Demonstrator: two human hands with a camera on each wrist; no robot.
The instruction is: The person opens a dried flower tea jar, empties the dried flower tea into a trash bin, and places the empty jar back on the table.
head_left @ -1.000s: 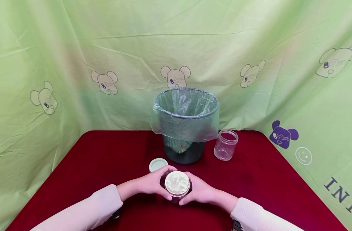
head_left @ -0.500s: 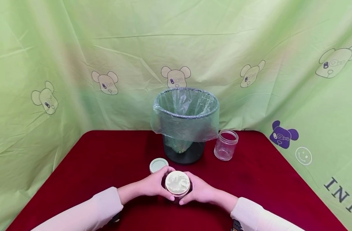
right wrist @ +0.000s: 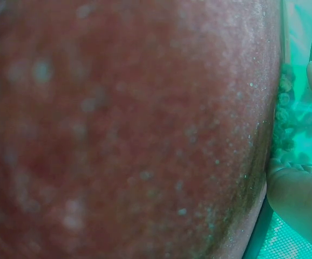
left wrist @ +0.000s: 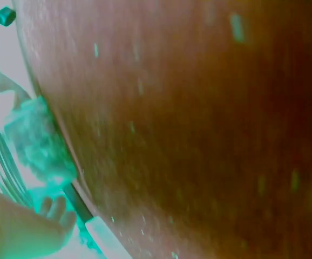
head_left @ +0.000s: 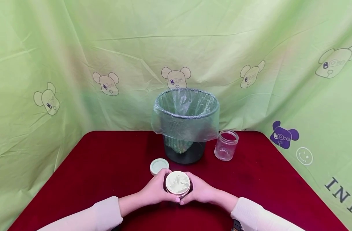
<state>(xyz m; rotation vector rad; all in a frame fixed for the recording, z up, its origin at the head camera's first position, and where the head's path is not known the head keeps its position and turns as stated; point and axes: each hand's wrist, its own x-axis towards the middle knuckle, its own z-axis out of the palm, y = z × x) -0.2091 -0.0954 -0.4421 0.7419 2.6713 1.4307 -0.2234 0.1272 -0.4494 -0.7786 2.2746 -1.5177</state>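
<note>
Both hands hold a round jar in the head view, one hand on each side. Its pale, crinkled-looking top [head_left: 178,183] faces up. My left hand [head_left: 154,190] curls round the left side, and my right hand [head_left: 202,190] round the right, with the thumbs nearly meeting at the front. The left wrist view shows the jar's lumpy contents [left wrist: 41,143] through its wall, washed in green. Small roundish pieces [right wrist: 283,110] show beside the fingers in the right wrist view. What they are cannot be told. A round pale green lid [head_left: 159,166] lies just beyond my left fingers.
A dark mesh bin [head_left: 185,153] lined with a translucent green bag [head_left: 187,128] stands behind the hands. Right of it is a clear glass jar [head_left: 226,146] without a lid. A dark red cloth [head_left: 106,160] covers the table, and green printed curtains [head_left: 129,51] enclose it.
My left hand has shifted round the jar, its thumb sliding right towards the right thumb. The pattern on the jar's top looks different. The right hand has barely moved.
</note>
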